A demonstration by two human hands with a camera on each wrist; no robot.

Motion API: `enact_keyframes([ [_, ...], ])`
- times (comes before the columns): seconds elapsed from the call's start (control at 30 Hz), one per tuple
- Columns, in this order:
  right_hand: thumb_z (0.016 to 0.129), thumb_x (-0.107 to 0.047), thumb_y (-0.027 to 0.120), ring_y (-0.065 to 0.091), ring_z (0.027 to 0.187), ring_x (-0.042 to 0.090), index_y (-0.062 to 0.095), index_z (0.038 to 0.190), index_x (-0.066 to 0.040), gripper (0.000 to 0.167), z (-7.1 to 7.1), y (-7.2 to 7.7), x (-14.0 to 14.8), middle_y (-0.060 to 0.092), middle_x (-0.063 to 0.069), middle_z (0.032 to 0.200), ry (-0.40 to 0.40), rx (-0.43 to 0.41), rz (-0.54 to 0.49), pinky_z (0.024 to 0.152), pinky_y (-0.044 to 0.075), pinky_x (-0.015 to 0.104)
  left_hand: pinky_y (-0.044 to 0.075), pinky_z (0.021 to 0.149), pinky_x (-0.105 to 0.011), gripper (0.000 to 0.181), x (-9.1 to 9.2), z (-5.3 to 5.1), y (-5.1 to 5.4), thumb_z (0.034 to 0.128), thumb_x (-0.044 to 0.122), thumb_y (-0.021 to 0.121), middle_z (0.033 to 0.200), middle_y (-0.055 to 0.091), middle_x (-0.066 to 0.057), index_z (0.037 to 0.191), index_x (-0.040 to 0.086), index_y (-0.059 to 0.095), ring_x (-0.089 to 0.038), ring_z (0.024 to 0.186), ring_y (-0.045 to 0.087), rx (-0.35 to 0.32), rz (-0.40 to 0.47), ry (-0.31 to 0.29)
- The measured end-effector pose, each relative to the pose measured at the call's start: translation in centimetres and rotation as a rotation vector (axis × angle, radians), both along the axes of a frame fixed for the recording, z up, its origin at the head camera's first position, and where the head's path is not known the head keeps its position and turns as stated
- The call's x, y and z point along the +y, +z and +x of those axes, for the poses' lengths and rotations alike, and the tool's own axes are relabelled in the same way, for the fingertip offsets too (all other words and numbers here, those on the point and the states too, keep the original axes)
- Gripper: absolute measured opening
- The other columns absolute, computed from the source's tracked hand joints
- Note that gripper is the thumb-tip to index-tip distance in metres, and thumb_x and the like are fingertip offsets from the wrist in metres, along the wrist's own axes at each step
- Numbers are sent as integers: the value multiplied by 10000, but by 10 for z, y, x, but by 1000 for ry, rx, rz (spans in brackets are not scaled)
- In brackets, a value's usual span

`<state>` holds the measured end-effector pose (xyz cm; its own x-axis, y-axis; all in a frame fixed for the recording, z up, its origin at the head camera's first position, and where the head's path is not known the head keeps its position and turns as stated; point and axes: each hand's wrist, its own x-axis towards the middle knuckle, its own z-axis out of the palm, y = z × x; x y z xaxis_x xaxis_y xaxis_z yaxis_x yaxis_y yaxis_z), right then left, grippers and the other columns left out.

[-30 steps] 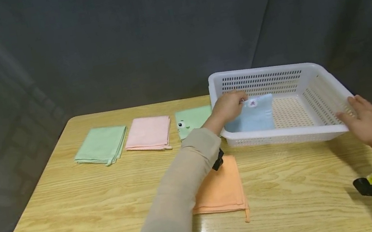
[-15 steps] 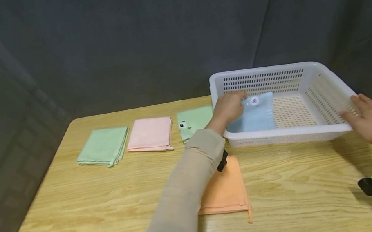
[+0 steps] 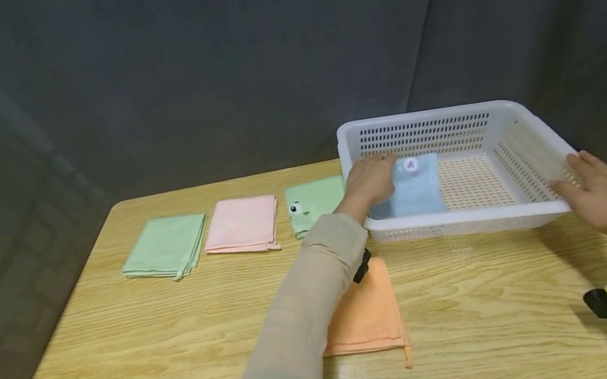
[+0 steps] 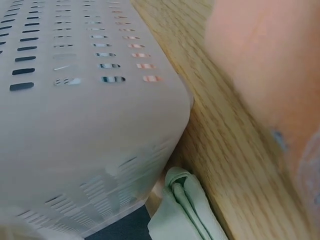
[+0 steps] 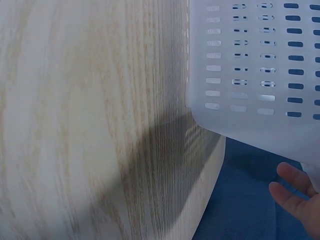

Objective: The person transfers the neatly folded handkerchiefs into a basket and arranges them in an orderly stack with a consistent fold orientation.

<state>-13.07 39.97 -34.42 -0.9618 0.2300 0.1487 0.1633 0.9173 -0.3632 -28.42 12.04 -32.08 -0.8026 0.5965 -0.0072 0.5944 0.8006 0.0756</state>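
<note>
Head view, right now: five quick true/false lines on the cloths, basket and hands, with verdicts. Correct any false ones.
1. The blue cloth is inside the white basket. True.
2. The orange cloth is in the basket too. False: the orange cloth lies on the table, in front of the basket.
3. The pink cloth lies between the left green cloth and the right green cloth. True.
4. The left grip is over the pink cloth. False: the left grip is at the blue cloth.
5. The right grip is at the basket's right end. True.
</note>
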Motion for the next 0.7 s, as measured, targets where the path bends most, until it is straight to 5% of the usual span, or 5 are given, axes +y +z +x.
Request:
enact_keyframes([
  [0.7, 908, -367, 281, 29, 1201, 491, 57, 1332, 67, 647, -1, -2, 2, 5, 296, 1359, -18, 4, 8, 851, 92, 645, 333, 875, -296, 335, -3, -1, -1, 865, 158, 475, 1117, 535, 65, 1196, 208, 497, -133, 1034, 458, 10, 129, 6],
])
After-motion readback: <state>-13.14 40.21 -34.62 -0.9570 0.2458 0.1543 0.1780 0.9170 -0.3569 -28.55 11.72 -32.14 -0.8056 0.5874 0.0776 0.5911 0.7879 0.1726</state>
